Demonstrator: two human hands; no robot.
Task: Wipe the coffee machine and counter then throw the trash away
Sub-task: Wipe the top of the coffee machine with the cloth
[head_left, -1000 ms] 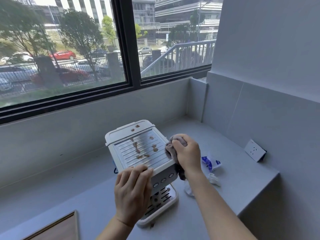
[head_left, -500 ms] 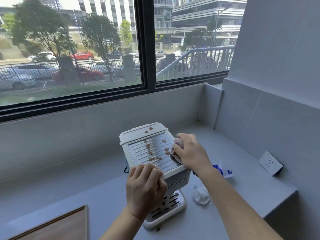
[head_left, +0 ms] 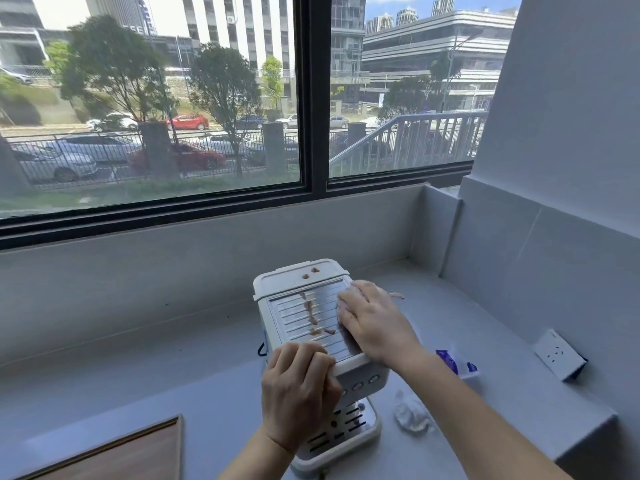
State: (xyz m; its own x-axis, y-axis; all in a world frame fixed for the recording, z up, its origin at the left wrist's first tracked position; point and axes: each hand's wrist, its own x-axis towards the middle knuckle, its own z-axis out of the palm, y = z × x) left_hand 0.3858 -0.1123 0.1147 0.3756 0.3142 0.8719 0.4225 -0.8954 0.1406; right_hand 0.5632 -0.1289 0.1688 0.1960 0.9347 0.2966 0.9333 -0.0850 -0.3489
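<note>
Right hand (head_left: 372, 323) slid leftward (now flat).

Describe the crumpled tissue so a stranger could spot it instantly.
Start at the white coffee machine on the grey counter. Right of its drip tray lies the crumpled tissue. Unlike the blue-printed wrapper behind it, it is plain white and balled up.

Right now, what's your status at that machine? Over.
Left hand grips machine front edge. Right hand presses cloth flat on top. Brown smears unwiped. Tissue, wrapper on counter beside it.
</note>
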